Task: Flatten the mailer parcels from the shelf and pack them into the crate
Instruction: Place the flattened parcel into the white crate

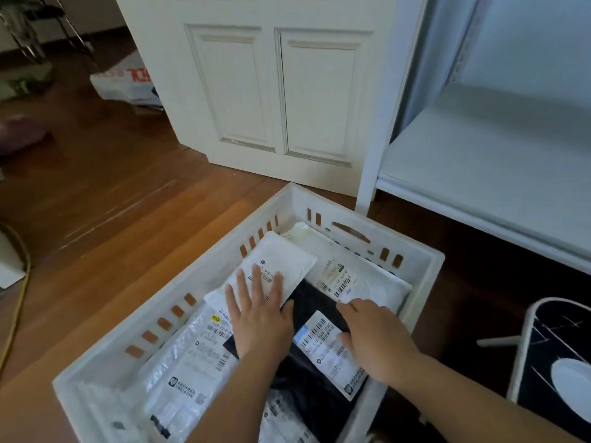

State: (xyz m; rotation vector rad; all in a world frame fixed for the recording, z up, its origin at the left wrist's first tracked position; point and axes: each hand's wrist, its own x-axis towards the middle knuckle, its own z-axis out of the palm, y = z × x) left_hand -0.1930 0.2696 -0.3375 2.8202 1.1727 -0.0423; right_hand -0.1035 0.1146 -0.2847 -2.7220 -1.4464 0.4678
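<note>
2 hands work inside the crate (425,260): left hand (259,314) flat, fingers straight, pressing the white mailer (278,260) level; right hand (374,337) curls on the black mailer (307,372) (seemingly tucking it).
</note>
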